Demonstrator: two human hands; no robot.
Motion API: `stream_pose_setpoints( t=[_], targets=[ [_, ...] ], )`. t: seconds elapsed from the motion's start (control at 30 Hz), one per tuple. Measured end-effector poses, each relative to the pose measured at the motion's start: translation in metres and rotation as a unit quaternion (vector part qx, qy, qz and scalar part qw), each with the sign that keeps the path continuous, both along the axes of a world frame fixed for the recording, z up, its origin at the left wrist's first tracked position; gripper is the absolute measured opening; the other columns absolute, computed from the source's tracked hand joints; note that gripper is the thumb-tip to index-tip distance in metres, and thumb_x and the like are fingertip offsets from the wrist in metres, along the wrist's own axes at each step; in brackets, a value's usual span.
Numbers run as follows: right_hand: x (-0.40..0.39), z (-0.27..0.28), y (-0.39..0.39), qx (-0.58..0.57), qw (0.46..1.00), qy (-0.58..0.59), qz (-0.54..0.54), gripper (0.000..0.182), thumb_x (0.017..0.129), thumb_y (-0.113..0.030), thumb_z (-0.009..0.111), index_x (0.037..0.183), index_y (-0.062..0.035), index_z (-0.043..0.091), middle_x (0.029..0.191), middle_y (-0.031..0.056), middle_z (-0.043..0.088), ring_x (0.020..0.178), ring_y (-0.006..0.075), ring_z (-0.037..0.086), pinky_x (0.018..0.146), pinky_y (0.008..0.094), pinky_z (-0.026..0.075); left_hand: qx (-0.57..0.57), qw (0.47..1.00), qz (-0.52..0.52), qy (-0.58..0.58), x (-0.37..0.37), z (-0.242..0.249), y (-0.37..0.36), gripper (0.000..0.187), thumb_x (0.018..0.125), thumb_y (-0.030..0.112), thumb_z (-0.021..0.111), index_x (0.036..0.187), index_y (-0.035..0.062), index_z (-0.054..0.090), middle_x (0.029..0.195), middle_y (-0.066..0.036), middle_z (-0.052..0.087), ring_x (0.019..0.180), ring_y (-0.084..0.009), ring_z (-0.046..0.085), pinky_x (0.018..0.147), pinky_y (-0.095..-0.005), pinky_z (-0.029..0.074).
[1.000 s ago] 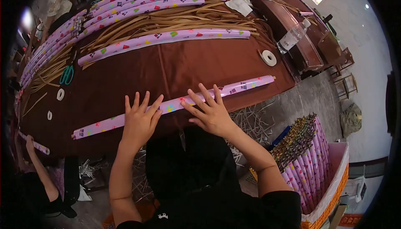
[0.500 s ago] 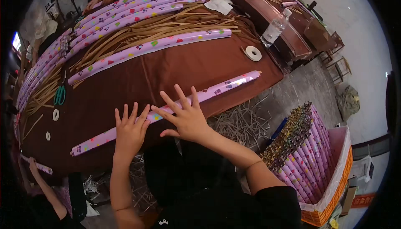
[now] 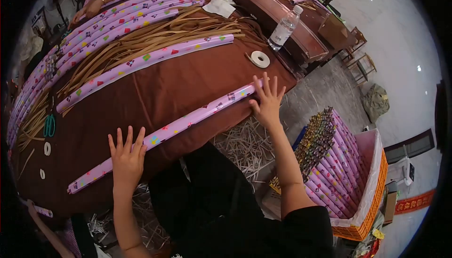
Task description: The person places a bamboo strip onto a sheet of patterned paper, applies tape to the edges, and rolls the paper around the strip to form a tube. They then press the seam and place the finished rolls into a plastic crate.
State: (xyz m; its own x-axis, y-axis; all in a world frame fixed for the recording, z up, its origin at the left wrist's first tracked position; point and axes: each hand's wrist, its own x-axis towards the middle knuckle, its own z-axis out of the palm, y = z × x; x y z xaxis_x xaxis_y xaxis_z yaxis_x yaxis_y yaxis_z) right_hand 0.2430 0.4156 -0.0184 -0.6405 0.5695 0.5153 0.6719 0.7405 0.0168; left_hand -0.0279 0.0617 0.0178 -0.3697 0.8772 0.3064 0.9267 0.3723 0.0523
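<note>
Now the right hand [image 3: 268, 103], fingers fanned and grasping nothing, lies across the far end of a printed lilac tube [image 3: 202, 113]; it has moved out from the middle, beside the left hand [image 3: 128, 159]. That left hand, equally unclenched and splayed, rests over the tube's nearer stretch, so the pair spans most of the length, suggesting work along the whole piece rather than one spot. The tube slants between both hands on the brown-clothed tabletop [image 3: 174, 88]. Just beyond the right hand sits a white tape roll [image 3: 260, 64], then a bottle [image 3: 282, 31]; well ahead of the left lies another lilac tube [image 3: 147, 57]. Below and right of the right hand, a crate [image 3: 365, 227] holds similar tubes [image 3: 336, 185].
</note>
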Motion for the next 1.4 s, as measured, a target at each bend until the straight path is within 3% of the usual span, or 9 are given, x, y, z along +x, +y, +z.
stream_pose_setpoints(
  t=[0.13, 0.27, 0.5, 0.67, 0.7, 0.77, 0.9, 1.0, 1.4],
  targets=[
    [0.022, -0.013, 0.037, -0.028, 0.995, 0.058, -0.078, 0.068, 0.096, -0.050, 0.045, 0.154, -0.0207, 0.025, 0.161, 0.0101, 0.018, 0.147, 0.0411, 0.011, 0.114, 0.0630, 0.003, 0.002, 1.000, 0.001, -0.010, -0.001, 0.000, -0.001, 0.040, 0.100, 0.028, 0.050, 0.138, 0.0157, 0.053, 0.137, -0.020, 0.053, 0.132, -0.0446, 0.041, 0.113, -0.0601, 0.024],
    [-0.006, -0.009, 0.018, -0.076, 0.964, 0.251, -0.039, 0.064, 0.099, -0.038, 0.044, 0.154, -0.0111, 0.023, 0.161, 0.0120, 0.018, 0.147, 0.0405, 0.013, 0.116, 0.0580, 0.004, 0.013, 1.000, -0.008, -0.023, -0.002, 0.001, 0.000, 0.040, 0.099, 0.027, 0.051, 0.137, 0.0152, 0.055, 0.136, -0.020, 0.053, 0.130, -0.0454, 0.043, 0.111, -0.0612, 0.025],
    [-0.091, 0.024, -0.061, -0.144, 0.977, 0.142, 0.068, 0.056, 0.096, -0.045, 0.052, 0.144, -0.0175, 0.047, 0.151, 0.0156, 0.038, 0.142, 0.0438, 0.025, 0.115, 0.0603, 0.010, -0.007, 0.999, 0.006, -0.052, 0.000, 0.010, 0.000, 0.040, 0.099, 0.028, 0.050, 0.138, 0.0191, 0.053, 0.135, -0.019, 0.055, 0.131, -0.0447, 0.043, 0.112, -0.0610, 0.022],
    [-0.096, 0.017, -0.063, -0.052, 0.997, 0.063, 0.000, 0.046, 0.094, -0.048, 0.052, 0.121, -0.0144, 0.069, 0.141, 0.0181, 0.050, 0.139, 0.0456, 0.029, 0.112, 0.0633, 0.013, 0.010, 0.996, 0.078, 0.050, 0.022, 0.027, 0.012, 0.039, 0.094, 0.030, 0.054, 0.128, 0.0128, 0.063, 0.134, -0.017, 0.056, 0.133, -0.0399, 0.042, 0.113, -0.0626, 0.017],
    [-0.096, 0.017, -0.063, -0.050, 0.997, 0.060, 0.000, 0.046, 0.095, -0.048, 0.050, 0.121, -0.0155, 0.069, 0.142, 0.0182, 0.049, 0.139, 0.0455, 0.029, 0.113, 0.0630, 0.013, 0.031, 0.994, 0.089, 0.056, 0.028, 0.024, 0.024, 0.038, 0.092, 0.030, 0.057, 0.121, 0.0074, 0.067, 0.134, -0.017, 0.057, 0.133, -0.0377, 0.043, 0.114, -0.0627, 0.016],
    [-0.095, 0.015, -0.061, -0.052, 0.998, 0.041, -0.006, 0.045, 0.095, -0.047, 0.049, 0.121, -0.0165, 0.069, 0.143, 0.0181, 0.048, 0.140, 0.0453, 0.028, 0.113, 0.0627, 0.012, 0.008, 0.994, 0.105, 0.008, 0.047, 0.019, 0.061, 0.043, 0.099, 0.031, 0.046, 0.133, 0.0068, 0.058, 0.144, -0.017, 0.048, 0.139, -0.0344, 0.037, 0.116, -0.0595, 0.011],
    [-0.094, 0.013, -0.061, -0.068, 0.997, 0.013, -0.025, 0.043, 0.095, -0.044, 0.048, 0.122, -0.0176, 0.069, 0.146, 0.0179, 0.045, 0.141, 0.0442, 0.026, 0.114, 0.0616, 0.011, 0.145, 0.987, 0.065, -0.036, 0.085, 0.007, 0.143, 0.053, 0.097, 0.037, 0.050, 0.132, -0.0024, 0.055, 0.136, -0.020, 0.055, 0.135, -0.0338, 0.042, 0.116, -0.0559, 0.014],
    [-0.091, 0.010, -0.057, -0.069, 0.997, -0.001, -0.019, 0.043, 0.095, -0.042, 0.048, 0.125, -0.0169, 0.067, 0.147, 0.0192, 0.044, 0.142, 0.0445, 0.024, 0.114, 0.0621, 0.010, 0.133, 0.985, 0.103, -0.040, 0.098, -0.011, 0.174, 0.055, 0.097, 0.038, 0.049, 0.133, -0.0036, 0.053, 0.133, -0.022, 0.056, 0.134, -0.0341, 0.043, 0.117, -0.0550, 0.014],
    [-0.092, 0.018, -0.052, -0.129, 0.986, -0.088, -0.057, 0.044, 0.099, -0.039, 0.043, 0.136, -0.0208, 0.057, 0.154, 0.0139, 0.034, 0.146, 0.0382, 0.020, 0.115, 0.0595, 0.006, 0.164, 0.970, 0.176, -0.024, 0.061, -0.017, 0.083, 0.058, 0.097, 0.041, 0.051, 0.136, -0.0017, 0.051, 0.143, -0.018, 0.048, 0.139, -0.0284, 0.038, 0.117, -0.0539, 0.018]
  ],
)
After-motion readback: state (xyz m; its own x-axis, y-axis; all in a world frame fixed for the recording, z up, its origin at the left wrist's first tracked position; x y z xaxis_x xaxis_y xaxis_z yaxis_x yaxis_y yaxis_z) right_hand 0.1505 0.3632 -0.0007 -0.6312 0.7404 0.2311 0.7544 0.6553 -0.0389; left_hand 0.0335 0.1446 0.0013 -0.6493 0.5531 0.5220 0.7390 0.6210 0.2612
